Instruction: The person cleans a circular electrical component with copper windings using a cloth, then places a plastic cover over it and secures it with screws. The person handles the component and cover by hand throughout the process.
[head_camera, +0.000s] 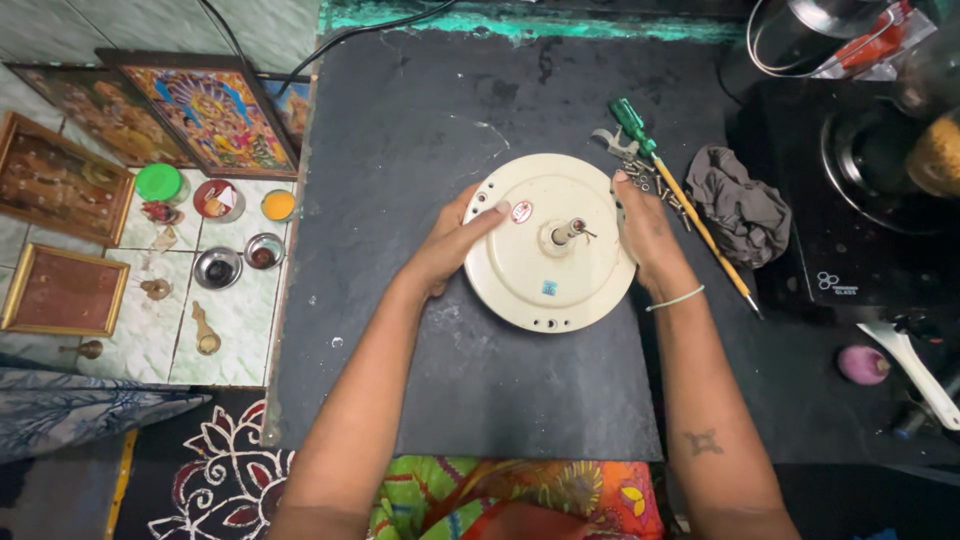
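Note:
A round cream-coloured fan motor housing (548, 243) with a short centre shaft lies flat on a dark stone slab (430, 130). My left hand (450, 243) grips its left rim, thumb resting on top. On the opposite rim sits my right hand (645, 228), fingers curled over the edge; a thin band circles that wrist. Both hands hold the housing between them.
A green-handled screwdriver (672, 190), pliers and several small screws (652, 182) lie just beyond the right hand, next to a crumpled grey rag (740, 205). A stove (860, 200) and onion (862, 365) are at right. Framed pictures, small bowls (218, 267) and brass items fill the tiled floor at left.

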